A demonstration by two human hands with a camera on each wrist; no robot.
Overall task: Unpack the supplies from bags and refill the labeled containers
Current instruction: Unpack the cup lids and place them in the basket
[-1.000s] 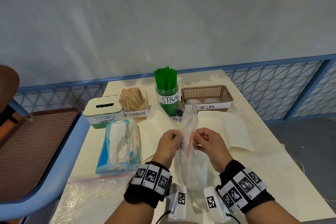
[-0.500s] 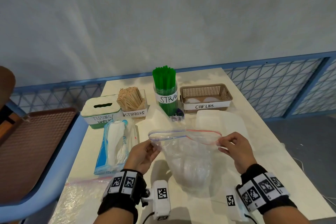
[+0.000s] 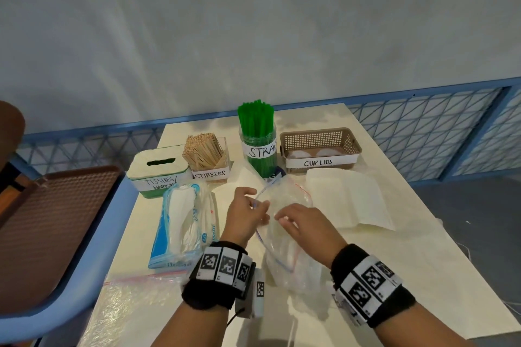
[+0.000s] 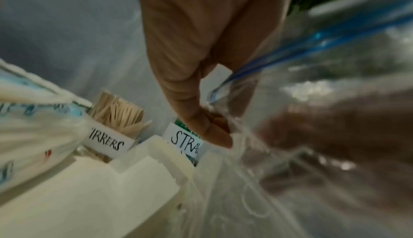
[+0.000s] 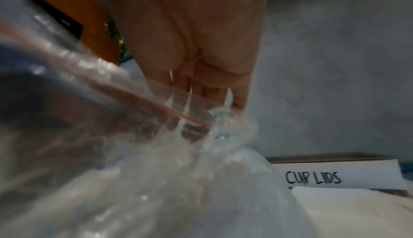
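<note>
A clear zip bag (image 3: 284, 256) with a blue and a red zip strip stands on the table's middle; its clear contents are hard to make out. My left hand (image 3: 253, 205) pinches the blue-striped rim, seen close in the left wrist view as the left hand (image 4: 219, 128) on the bag (image 4: 290, 100). My right hand (image 3: 282, 220) sits close beside it over the bag's mouth. In the right wrist view the right hand (image 5: 201, 121) pinches the red-striped rim of the bag (image 5: 178, 180). Behind stands the brown "CUP LIDS" basket (image 3: 321, 149).
Along the back stand a tissue box (image 3: 158, 169), a stirrers holder (image 3: 207, 155) and a jar of green straws (image 3: 258, 146). A tissue pack (image 3: 183, 222) lies left, flat white paper (image 3: 346, 200) right, an empty plastic bag (image 3: 135, 298) near left. A blue chair (image 3: 56, 234) flanks the table.
Half a second ago my hands held the bag's mouth stretched wide apart. They have come together over the bag, and the mouth has narrowed.
</note>
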